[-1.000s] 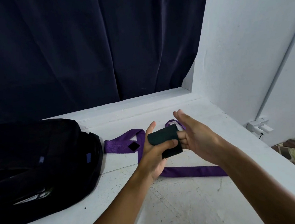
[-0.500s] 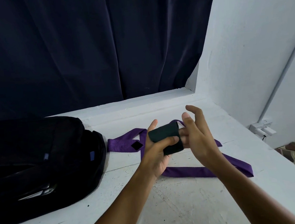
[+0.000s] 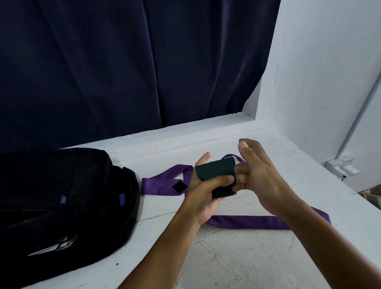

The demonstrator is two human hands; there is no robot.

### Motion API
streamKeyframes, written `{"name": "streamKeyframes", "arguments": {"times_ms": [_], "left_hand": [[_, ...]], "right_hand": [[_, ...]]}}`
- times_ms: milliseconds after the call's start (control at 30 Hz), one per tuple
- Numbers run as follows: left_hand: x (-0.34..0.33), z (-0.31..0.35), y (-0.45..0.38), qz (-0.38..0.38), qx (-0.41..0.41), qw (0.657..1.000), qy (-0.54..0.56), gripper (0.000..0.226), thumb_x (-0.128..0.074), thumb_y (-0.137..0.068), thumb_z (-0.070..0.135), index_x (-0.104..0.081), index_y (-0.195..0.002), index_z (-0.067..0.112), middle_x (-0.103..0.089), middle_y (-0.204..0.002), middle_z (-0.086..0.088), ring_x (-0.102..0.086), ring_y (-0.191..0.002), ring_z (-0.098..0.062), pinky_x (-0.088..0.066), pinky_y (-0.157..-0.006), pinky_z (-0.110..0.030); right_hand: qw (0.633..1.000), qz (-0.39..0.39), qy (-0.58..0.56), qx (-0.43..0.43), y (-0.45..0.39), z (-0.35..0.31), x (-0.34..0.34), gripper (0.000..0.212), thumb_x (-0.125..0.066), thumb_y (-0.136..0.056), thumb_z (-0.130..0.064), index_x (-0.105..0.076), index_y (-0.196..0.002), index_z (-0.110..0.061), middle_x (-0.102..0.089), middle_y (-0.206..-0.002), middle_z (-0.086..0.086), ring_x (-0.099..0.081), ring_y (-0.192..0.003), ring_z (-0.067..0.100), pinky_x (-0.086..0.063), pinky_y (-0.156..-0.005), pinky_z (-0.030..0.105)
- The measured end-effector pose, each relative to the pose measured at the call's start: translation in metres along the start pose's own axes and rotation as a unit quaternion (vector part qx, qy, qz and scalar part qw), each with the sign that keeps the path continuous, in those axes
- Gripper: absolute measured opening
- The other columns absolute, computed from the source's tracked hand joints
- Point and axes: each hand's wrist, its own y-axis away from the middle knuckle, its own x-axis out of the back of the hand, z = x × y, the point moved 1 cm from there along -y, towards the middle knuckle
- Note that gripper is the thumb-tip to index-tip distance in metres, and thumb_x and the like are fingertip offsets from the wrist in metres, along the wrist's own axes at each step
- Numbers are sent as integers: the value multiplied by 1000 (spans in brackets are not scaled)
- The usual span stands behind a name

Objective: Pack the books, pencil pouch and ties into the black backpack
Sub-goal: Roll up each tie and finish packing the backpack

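Now the dark rolled fabric tie (image 3: 215, 175) sits upright in the left hand (image 3: 204, 195), thumb pinching it, right hand (image 3: 260, 172) fingers loosely spread touching its right edge, the open black backpack (image 3: 52, 209) lying left on the white counter (image 3: 230, 263).

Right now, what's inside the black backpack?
Through the black backpack opening, only pale edges, probably books, show. The rest of its inside is dark and covered.
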Motion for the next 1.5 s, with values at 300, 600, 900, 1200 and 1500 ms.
{"name": "streamKeyframes", "arguments": {"times_ms": [300,600,900,1200,1500], "left_hand": [[7,-6,-2,3,13,1000,4,86,-73,-62,-6,-42,-137,24,-62,-126,-19,-62,-113,-35,-58,-77,-33],[12,-3,-2,-11,37,999,5,79,-73,-61,-4,-48,-130,23,-59,-131,-19,-60,-117,-36,-57,-85,-43],[10,-12,3,-56,76,995,12,87,-79,-55,1,-46,-134,17,-67,-100,-10,-67,-89,-23,-56,-69,-37],[8,-12,-3,-52,63,995,55,75,-78,-53,5,-49,-121,13,-62,-101,-11,-64,-86,-23,-56,-70,-37],[15,-4,0,-63,85,994,-18,47,-68,-64,-2,-59,-106,17,-61,-89,-6,-61,-81,-19,-52,-68,-34]], "right_hand": [[995,-45,78,-51,1,-10,5,47,-20,-99,-58,-49,-130,-38,-74,-91,9,-61,-83,10,-35,-85,29],[999,-5,40,-24,-2,-4,6,45,-31,-102,-50,-40,-140,-29,-63,-69,9,-68,-65,22,-60,-71,43],[985,-94,119,-87,-8,-11,14,58,-24,-99,-59,-31,-150,-32,-60,-56,2,-56,-58,13,-42,-61,27],[999,1,-41,-9,2,-1,5,38,-32,-105,-35,-35,-142,-23,-68,-71,24,-66,-51,33,-55,-49,36],[988,-91,-38,-118,-1,-10,13,51,-39,-103,-37,-19,-151,-40,-74,-90,22,-71,-71,42,-60,-63,42]]}}
